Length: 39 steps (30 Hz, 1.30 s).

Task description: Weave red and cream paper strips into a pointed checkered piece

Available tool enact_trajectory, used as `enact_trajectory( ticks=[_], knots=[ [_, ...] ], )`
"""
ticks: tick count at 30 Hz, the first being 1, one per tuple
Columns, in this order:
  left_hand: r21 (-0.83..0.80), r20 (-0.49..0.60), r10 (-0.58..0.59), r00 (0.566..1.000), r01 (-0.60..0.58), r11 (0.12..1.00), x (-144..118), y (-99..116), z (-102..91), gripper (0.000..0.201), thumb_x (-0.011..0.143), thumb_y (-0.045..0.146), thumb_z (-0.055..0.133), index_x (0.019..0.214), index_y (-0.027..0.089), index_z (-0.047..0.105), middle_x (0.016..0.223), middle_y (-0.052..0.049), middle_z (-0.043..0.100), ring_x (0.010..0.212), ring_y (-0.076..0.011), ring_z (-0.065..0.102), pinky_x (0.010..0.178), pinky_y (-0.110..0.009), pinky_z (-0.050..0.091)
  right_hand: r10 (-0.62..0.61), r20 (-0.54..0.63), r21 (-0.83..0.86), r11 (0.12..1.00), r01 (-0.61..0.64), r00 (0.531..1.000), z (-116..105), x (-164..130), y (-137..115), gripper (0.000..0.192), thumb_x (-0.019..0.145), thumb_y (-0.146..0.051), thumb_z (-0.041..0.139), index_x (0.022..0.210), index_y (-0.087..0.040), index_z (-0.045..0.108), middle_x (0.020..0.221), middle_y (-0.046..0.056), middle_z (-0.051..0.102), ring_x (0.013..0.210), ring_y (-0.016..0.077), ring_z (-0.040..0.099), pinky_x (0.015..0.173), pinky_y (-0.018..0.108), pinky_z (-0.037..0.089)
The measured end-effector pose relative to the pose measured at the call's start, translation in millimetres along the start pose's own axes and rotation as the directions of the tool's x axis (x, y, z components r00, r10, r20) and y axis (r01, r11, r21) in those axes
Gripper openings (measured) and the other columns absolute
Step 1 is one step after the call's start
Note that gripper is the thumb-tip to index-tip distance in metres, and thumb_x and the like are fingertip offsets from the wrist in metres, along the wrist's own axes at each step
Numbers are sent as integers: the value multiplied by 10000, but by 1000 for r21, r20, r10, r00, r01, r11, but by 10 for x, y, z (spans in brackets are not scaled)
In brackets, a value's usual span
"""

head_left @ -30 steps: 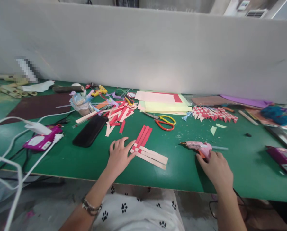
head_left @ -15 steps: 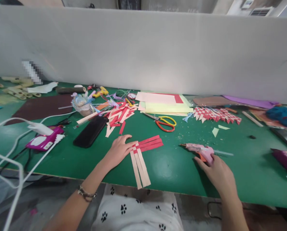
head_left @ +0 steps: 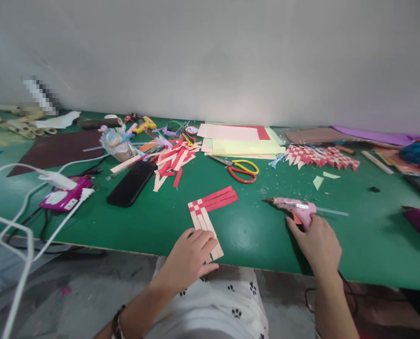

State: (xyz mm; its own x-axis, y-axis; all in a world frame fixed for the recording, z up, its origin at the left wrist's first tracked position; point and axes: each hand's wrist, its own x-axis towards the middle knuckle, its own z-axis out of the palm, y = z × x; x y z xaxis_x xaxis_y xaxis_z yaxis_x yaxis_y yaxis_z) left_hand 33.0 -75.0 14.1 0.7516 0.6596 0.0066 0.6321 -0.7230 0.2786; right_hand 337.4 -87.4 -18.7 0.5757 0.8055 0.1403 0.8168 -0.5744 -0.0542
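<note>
My arms are bare to the elbow, no sleeves in sight. On my left wrist I wear a dark bracelet (head_left: 117, 324), a narrow beaded-looking band, half cut off at the lower edge of the view. My left hand (head_left: 190, 259) and right hand (head_left: 317, 242) carry no rings or gloves. Over my lap lies white cloth (head_left: 227, 301) printed with small black paw marks, scattered loosely.

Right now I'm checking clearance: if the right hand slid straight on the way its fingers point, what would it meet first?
The right hand already touches the pink glue gun.
</note>
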Motion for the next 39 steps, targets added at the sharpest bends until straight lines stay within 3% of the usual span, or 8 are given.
enact_trajectory(
  ticks=[5, 11, 17, 24, 27, 30, 34, 39],
  knots=[
    [-39, -74, 69, 995, -72, 997, -27, -103, -51, 79, 880, 275, 520, 884, 214, 570, 921, 19, 604, 851, -136, 539, 776, -290, 332, 0, -8, -18, 1000, -1, 1000, -10, -16, -12, 491, 775, -584, 449, 962, -138, 530, 906, 132, 619, 846, 290, 594, 602, 336, 434],
    [5, -173, 138, 975, -140, 990, -4, -197, -82, 256, 935, 183, 387, 808, 211, 607, 807, 34, 623, 755, -100, 542, 829, -292, 311, 3, 24, -44, 999, -2, 1000, -28, -14, -23, 475, 790, -579, 425, 932, -138, 528, 887, 128, 611, 843, 277, 588, 599, 327, 424],
    [-225, -231, -48, 972, -5, 974, 68, -386, -147, 194, 905, 271, 463, 799, 205, 611, 832, 16, 654, 782, -125, 574, 703, -262, 354, 8, 13, -35, 999, -7, 1000, -24, -22, -33, 482, 792, -573, 418, 963, -135, 524, 918, 136, 611, 870, 286, 583, 611, 333, 425],
    [-522, -247, -342, 907, 173, 835, 68, -460, -271, 234, 865, 306, 481, 727, 190, 630, 754, -1, 652, 710, -133, 595, 668, -225, 438, 11, -16, 14, 1000, -10, 1000, 11, -38, -5, 508, 769, -576, 437, 999, -131, 521, 951, 151, 618, 868, 293, 583, 647, 344, 429],
    [-581, -220, -372, 902, 186, 793, 105, -491, -362, 309, 888, 353, 430, 753, 187, 652, 764, -10, 673, 728, -145, 614, 679, -229, 458, -54, -19, 39, 998, 54, 998, 40, -37, 41, 508, 747, -583, 460, 966, -128, 520, 899, 150, 619, 829, 288, 583, 641, 341, 424],
    [-493, -198, -287, 937, 158, 856, 287, -506, -438, 260, 880, 355, 452, 854, 193, 652, 852, -16, 669, 770, -148, 612, 699, -244, 461, -66, -23, 48, 997, 67, 998, 47, -41, 49, 474, 756, -573, 448, 932, -139, 516, 876, 140, 610, 807, 281, 583, 626, 336, 417],
    [-172, -155, -111, 982, 83, 982, 736, -512, -385, 192, 831, 300, 552, 985, 211, 622, 982, -20, 612, 778, -145, 589, 662, -248, 446, -38, -35, 47, 998, 40, 999, 35, -52, 12, 468, 777, -562, 421, 959, -140, 512, 887, 135, 606, 809, 284, 582, 614, 336, 413],
    [31, 0, -14, 1000, 14, 999, 1112, -552, -187, 287, 791, 317, 622, 1046, 188, 604, 988, -53, 569, 835, -194, 575, 696, -290, 442, -37, -33, 64, 997, 39, 999, 28, -59, -16, 452, 777, -540, 446, 973, -138, 510, 921, 136, 606, 850, 279, 576, 639, 336, 427]
  ],
)
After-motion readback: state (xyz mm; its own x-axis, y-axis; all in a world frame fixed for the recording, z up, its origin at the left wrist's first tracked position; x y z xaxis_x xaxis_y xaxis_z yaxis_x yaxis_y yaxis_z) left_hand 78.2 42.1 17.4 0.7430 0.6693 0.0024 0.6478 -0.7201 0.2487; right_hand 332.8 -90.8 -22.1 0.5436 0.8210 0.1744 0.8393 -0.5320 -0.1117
